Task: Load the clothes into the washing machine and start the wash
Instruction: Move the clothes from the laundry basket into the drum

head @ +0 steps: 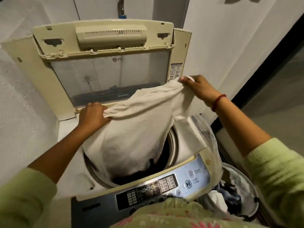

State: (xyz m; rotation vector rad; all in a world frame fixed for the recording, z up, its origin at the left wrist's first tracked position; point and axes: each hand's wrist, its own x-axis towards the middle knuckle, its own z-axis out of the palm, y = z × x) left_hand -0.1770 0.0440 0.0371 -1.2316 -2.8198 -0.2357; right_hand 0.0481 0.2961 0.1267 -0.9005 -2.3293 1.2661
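A white cloth (136,129) hangs spread over the open drum (171,150) of a cream top-loading washing machine (189,137). My left hand (93,115) grips the cloth's left edge near the back rim. My right hand (199,88) holds its upper right corner higher up. The cloth's lower part dips into the drum, where dark clothes (131,175) lie. The lid (102,63) stands raised behind. The control panel (164,185) with power and start/pause buttons faces me at the front.
A laundry basket (243,183) with several garments (227,195) stands to the right of the machine. White walls close in on the left and back. A dark-framed glass door (279,99) runs along the right.
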